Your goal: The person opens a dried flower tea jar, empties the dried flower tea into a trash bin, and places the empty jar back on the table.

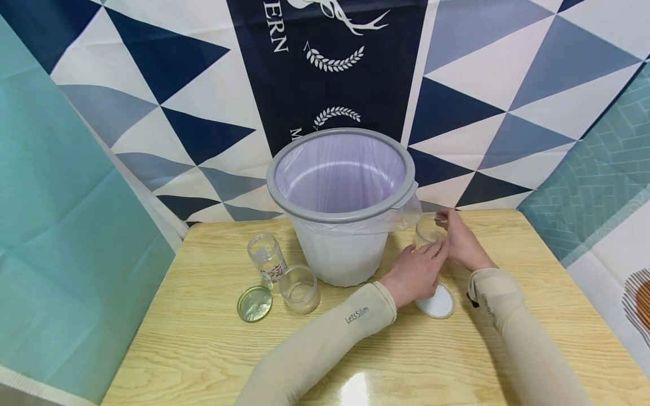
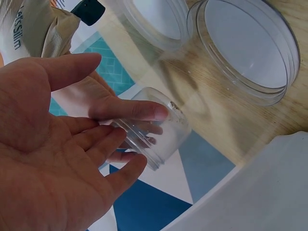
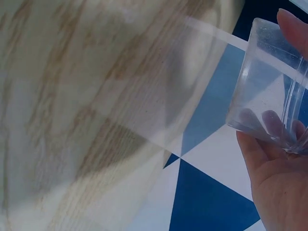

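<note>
My right hand (image 1: 462,242) holds a small clear plastic jar (image 3: 262,72), thumb on one side and fingers on the other. In the left wrist view the jar is tilted, its threaded mouth facing my left hand (image 2: 72,154). The fingers of that hand are loosely extended, their tips right at the jar's mouth. From the head view, my left hand (image 1: 417,273) overlaps the lower part of the jar. Below it on the table lies a round white lid (image 1: 437,303). Two clear-rimmed round pieces with white faces show in the left wrist view, the larger piece (image 2: 245,38) at right.
A white bin (image 1: 341,254) with a grey rim and a purplish liner stands at the table's back middle. Left of it are a clear jar with printing (image 1: 266,256), a shorter clear jar (image 1: 299,290) and a gold-rimmed lid (image 1: 255,303). Patterned cloth (image 1: 203,101) hangs behind.
</note>
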The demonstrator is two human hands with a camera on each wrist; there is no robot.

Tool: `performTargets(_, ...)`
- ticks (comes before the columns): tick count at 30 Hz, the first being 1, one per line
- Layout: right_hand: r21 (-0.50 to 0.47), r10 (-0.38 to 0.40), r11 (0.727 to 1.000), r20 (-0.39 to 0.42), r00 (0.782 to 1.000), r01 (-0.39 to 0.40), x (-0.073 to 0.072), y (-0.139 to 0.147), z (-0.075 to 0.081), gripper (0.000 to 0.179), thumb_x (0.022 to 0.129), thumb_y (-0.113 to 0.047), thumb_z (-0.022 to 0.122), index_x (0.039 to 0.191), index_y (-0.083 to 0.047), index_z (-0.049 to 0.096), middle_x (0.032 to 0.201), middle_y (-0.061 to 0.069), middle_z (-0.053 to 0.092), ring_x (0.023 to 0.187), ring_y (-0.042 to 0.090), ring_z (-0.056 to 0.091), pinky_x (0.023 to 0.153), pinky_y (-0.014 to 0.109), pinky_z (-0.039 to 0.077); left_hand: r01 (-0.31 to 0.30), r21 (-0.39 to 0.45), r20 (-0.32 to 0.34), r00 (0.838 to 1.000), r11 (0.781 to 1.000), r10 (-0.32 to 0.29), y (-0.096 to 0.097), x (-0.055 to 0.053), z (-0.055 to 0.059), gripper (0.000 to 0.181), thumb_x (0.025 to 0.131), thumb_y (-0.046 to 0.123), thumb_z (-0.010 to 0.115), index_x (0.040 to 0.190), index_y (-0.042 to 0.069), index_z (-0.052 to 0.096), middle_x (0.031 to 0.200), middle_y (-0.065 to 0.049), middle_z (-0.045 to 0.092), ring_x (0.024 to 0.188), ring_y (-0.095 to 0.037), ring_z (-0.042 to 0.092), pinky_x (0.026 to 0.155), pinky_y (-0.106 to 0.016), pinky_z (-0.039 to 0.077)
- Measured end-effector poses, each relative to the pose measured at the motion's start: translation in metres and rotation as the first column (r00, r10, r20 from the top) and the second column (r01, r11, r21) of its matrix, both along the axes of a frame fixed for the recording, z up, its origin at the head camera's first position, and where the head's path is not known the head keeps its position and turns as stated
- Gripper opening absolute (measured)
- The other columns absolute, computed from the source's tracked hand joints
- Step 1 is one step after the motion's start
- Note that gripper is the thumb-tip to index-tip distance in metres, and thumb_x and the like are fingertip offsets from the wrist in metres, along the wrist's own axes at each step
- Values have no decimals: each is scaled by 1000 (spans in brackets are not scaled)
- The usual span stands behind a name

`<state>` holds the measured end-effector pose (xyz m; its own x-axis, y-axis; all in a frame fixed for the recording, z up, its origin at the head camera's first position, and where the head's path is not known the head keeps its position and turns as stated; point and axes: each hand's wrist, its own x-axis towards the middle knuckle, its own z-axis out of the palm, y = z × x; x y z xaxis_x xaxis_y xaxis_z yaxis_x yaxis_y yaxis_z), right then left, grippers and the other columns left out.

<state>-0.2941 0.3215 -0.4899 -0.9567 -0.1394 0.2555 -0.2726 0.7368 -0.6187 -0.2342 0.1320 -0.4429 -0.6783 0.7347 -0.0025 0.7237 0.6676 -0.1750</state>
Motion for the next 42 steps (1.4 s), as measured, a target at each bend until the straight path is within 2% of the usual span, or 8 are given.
performTargets(10, 33, -1, 999, 64, 998, -1, 0, 1, -7, 78, 87, -1, 71, 150, 12, 27, 148, 40, 42, 136, 57, 44, 112, 69, 34, -14, -26, 62, 998, 1000, 16, 0, -3, -6, 81, 101, 44, 59, 167, 24, 17, 172, 11, 22, 154, -2, 28, 121, -31, 34)
performTargets(16, 28, -2, 1000, 76, 997, 0, 0, 1, -13, 72, 88, 3, 66, 149, 14, 28, 146, 41, 43, 135, 57, 44, 112, 69, 34, -18, -35, 92, 995, 999, 22, 0, -5, -8, 82, 100, 44, 60, 167, 24, 17, 172, 12, 23, 154, -3, 28, 122, -30, 33)
performTargets(24, 20, 7, 1000, 124, 992, -10, -3, 1, -25, 73, 90, 2, 65, 150, 13, 26, 148, 41, 41, 137, 58, 42, 114, 68, 33, -21, -48, 110, 994, 999, 26, -1, -6, -14, 81, 100, 42, 60, 167, 25, 18, 171, 13, 25, 154, -2, 27, 123, -30, 32)
performTargets(29, -1, 34, 999, 133, 991, -34, -1, 3, -24, 76, 88, 2, 68, 150, 13, 25, 149, 42, 38, 137, 58, 42, 114, 68, 33, -14, -49, 104, 994, 999, 19, -1, -6, -13, 82, 99, 43, 63, 167, 26, 19, 171, 14, 26, 154, -1, 27, 122, -30, 33)
performTargets(34, -26, 67, 998, 163, 984, -63, 0, 6, -23, 81, 86, 4, 71, 150, 13, 23, 152, 42, 34, 139, 59, 39, 114, 68, 34, -14, -43, 131, 991, 999, 20, -2, -8, -15, 82, 100, 43, 63, 167, 27, 19, 171, 15, 23, 155, 0, 25, 123, -30, 31)
performTargets(42, -69, 110, 993, 190, 976, -98, -1, 10, -23, 80, 85, 11, 67, 150, 13, 21, 154, 41, 33, 142, 59, 37, 115, 67, 35, 4, -44, 144, 990, 999, 2, -6, -12, -18, 81, 101, 42, 62, 167, 28, 18, 172, 15, 21, 155, -1, 23, 123, -29, 31)
